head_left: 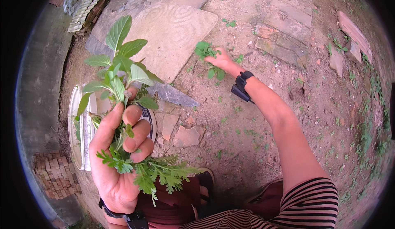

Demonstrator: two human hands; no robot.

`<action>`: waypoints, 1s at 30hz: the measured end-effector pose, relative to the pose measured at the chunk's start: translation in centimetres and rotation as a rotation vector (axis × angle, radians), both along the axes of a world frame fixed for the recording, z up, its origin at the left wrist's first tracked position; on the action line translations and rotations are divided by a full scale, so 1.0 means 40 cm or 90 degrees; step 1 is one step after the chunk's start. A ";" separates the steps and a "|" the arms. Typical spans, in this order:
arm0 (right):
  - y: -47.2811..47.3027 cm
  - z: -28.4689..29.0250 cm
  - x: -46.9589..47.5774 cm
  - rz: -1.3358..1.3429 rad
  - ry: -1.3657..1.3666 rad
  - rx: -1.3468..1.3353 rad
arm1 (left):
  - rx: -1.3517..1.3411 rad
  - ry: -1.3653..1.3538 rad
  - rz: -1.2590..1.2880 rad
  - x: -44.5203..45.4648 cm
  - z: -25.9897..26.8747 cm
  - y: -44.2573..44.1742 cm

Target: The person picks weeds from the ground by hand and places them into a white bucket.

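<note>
My left hand [123,142] is raised close to the camera, its fingers curled around a bunch of picked plants. Broad oval leaves [118,59] stick out above the fist, while lobed, feathery leaves [163,173] hang out below it. Farther off, my right hand [219,58] reaches down to the dirt ground, with its fingers closed among the stems of a low round-leaved weed [203,49]. The leaves hide those fingertips in part. Behind my left hand is a white plastic bucket [85,136], lying on its side and partly covered, with some green leaves at its opening.
Pale stone slabs [172,28] lie flat beyond my hands, with a pointed grey slate piece [176,96] nearer. Broken stones [188,136] and flat bricks [280,45] are set in the dirt. Stacked roof tiles [88,11] and a brick pile [57,173] stand along the left.
</note>
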State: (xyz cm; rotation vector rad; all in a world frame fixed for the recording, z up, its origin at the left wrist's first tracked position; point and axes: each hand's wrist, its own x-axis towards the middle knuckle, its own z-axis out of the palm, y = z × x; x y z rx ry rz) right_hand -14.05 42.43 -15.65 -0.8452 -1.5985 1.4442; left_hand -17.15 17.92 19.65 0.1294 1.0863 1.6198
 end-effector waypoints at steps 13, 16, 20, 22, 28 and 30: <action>0.072 0.003 0.279 0.007 -0.558 0.439 | -0.002 -0.015 -0.028 0.014 -0.011 0.016; 0.097 -0.005 0.262 0.039 -0.550 0.431 | -0.011 0.003 -0.014 0.015 0.007 0.013; 0.163 0.010 0.246 -0.202 -0.401 0.348 | -0.023 0.003 0.000 0.011 0.005 0.016; 0.204 0.029 0.217 -0.244 -0.383 0.337 | -0.022 -0.025 0.015 0.005 0.000 0.016; 0.342 -0.004 0.109 -0.331 -0.328 0.380 | -0.043 -0.015 0.081 -0.018 0.037 -0.011; 0.381 -0.035 0.104 -0.320 -0.366 0.385 | -0.063 -0.030 0.117 -0.026 0.034 -0.013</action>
